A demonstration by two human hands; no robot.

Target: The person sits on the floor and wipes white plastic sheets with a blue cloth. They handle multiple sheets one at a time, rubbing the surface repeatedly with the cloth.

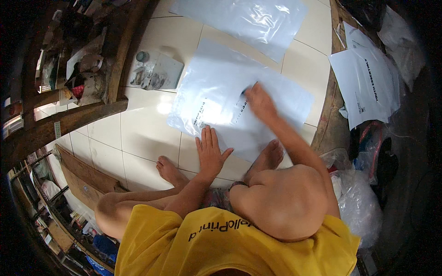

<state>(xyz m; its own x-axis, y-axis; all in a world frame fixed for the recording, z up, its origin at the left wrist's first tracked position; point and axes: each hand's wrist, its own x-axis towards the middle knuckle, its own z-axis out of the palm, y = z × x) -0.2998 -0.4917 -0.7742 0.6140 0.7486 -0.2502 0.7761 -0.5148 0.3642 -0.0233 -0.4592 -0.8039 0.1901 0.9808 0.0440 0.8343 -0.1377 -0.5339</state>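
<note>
A white plastic bag (221,64) with black print lies flat on the floor in front of me. My left hand (211,152) rests palm down on its near edge, fingers stretched out and thumb spread. Over the print near the bag's middle, my right hand (261,103) is closed on a small dark thing (244,91), pressed against the bag. Motion blurs that hand, and its fingers hide most of what it holds, so its kind cannot be told.
A stained, boxy can (161,71) with a round cap is left of the bag. Another plastic sheet (248,18) lies beyond. Printed white bags (368,83) are at the right, above crumpled clear plastic (357,202). Wooden shelving (78,117) stands at the left.
</note>
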